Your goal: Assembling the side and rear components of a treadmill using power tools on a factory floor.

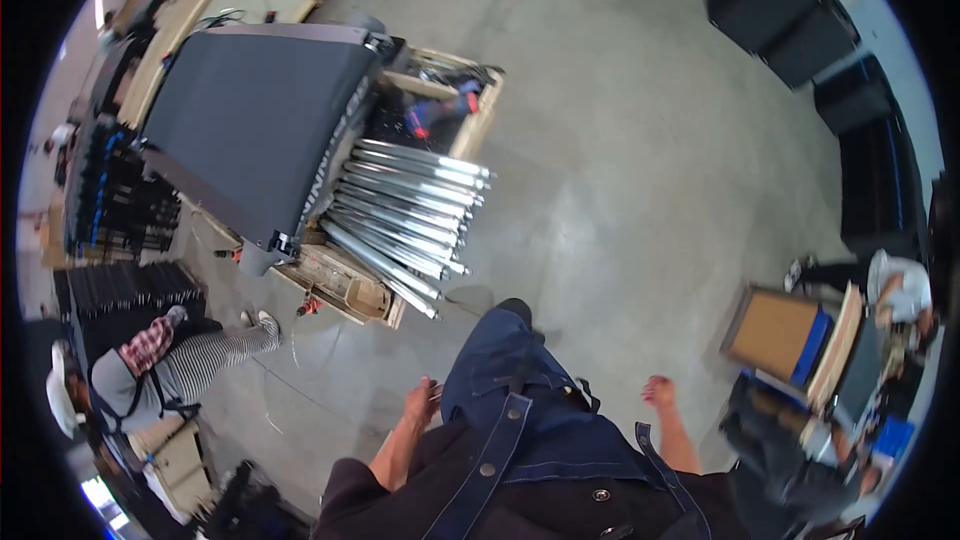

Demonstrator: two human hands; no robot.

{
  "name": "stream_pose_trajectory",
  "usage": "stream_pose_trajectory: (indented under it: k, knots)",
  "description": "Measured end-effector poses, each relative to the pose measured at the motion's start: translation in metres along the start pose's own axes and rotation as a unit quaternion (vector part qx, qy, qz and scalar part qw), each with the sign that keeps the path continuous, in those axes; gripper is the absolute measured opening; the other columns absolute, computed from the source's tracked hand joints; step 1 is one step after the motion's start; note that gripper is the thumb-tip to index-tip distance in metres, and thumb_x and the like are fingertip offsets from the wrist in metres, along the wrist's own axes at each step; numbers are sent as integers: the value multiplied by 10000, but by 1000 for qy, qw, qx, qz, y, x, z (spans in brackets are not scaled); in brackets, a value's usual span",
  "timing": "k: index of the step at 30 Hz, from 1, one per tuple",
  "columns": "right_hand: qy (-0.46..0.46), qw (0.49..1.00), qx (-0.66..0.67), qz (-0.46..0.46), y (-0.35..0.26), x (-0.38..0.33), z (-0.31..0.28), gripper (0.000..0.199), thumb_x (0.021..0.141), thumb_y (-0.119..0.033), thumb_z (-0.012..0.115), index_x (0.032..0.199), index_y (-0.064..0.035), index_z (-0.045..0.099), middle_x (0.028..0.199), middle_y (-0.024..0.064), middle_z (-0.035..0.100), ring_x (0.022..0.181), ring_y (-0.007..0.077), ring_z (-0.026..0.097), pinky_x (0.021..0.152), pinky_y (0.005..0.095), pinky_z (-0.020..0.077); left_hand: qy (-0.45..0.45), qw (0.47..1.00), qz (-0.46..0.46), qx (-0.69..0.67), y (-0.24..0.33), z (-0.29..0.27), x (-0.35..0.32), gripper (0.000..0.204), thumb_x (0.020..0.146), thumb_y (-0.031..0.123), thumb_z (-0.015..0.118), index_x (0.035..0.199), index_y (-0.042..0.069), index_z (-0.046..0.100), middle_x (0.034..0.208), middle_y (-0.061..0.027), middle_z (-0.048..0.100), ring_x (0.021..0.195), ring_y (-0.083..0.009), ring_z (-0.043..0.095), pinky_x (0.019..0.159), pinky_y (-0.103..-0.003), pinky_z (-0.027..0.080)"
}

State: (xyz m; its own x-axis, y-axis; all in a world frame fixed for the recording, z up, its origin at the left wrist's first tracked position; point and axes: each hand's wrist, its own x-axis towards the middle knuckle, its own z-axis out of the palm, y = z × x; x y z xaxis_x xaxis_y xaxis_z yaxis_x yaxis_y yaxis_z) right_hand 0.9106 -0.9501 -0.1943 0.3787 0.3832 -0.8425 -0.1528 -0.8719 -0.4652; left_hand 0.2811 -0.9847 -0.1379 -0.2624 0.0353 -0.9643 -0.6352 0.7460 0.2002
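Note:
My left hand (422, 400) hangs beside my left thigh, its fingers loosely bent and apart, with nothing visible in it. On the other side, my right hand (659, 393) hangs over the floor, its fingers slightly curled and holding nothing that I can see. Ahead to the left, a dark treadmill deck (255, 110) lies on a wooden bench. A row of shiny metal rollers (410, 195) lies along its right side, their ends sticking out over the bench edge. Behind the rollers, a blue and red power tool (438, 115) rests in a wooden tray (478, 125). Both hands are apart from all of these.
Grey concrete floor (650, 160) stretches ahead and to the right. A person (150, 370) in striped trousers stands at the left by stacked black parts (130, 290). At right, another person (895, 285) is near a cart with boards (780, 335). Black stacks (785, 15) line the far right.

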Motion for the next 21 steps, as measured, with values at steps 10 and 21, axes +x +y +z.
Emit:
stream_pose_trajectory:
  k: [10, 21]
  knots:
    - [-121, 940, -188, -259, -515, 159, 148, 327, 960, -206, 648, 1231, -23, 629, 875, 55, 667, 623, 127, 620, 548, 285, 526, 99, 807, 573, -106, 331, 321, -108, 384, 1021, 309, 605, 1183, -39, 585, 942, -124, 696, 753, -138, 626, 686, -290, 518]
    - [-206, 767, -514, -324, -729, 279, 129, 113, 966, -147, 618, 910, -59, 663, 780, 95, 651, 677, 210, 642, 593, 368, 531, 47, 754, 377, -536, 564, 425, -129, 744, 979, 591, 572, 1372, -32, 461, 1230, -241, 617, 1210, -359, 605, 993, -467, 507]
